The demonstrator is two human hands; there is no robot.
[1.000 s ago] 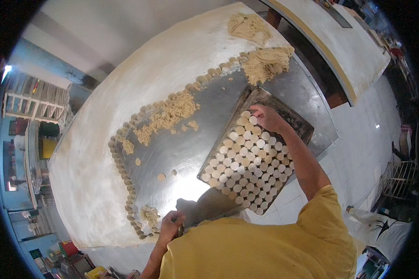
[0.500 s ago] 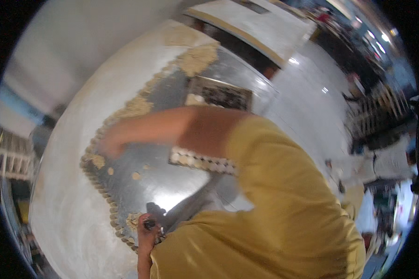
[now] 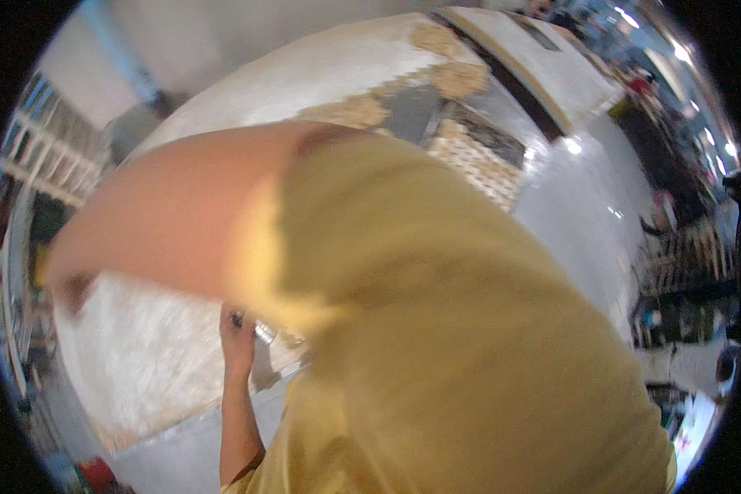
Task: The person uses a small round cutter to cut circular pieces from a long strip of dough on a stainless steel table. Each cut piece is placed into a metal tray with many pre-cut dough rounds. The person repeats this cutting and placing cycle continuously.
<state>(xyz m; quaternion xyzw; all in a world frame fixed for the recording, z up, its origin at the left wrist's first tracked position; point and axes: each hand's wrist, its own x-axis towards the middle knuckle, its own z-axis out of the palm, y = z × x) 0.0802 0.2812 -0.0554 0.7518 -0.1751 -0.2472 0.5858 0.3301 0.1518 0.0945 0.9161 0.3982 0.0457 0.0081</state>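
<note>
Across the upper left reaches my bare right arm (image 3: 165, 214), large and close, out of a yellow sleeve. Its far end is smeared by motion, and the fingers cannot be made out. Below it my left hand (image 3: 237, 329) is closed around a small tool with a dark round end. A shiny metal piece (image 3: 264, 332) shows beside that hand, over the front part of a pale, floury table (image 3: 156, 370). Flattened dough (image 3: 350, 114) lies on the table beyond my arm. My arm and sleeve hide the middle of the table.
At the far right of the table sits a dark tray (image 3: 502, 148) with rows of pale round pieces. More dough (image 3: 459, 80) lies behind it. A second white table (image 3: 543, 62) stands beyond a dark gap. Slatted racks (image 3: 53, 152) stand at left and right.
My right arm has swung up and toward the left, closer to view, and now covers most of the dough. The whole view has shifted, with the tray further up and right. My left hand keeps its grip.
</note>
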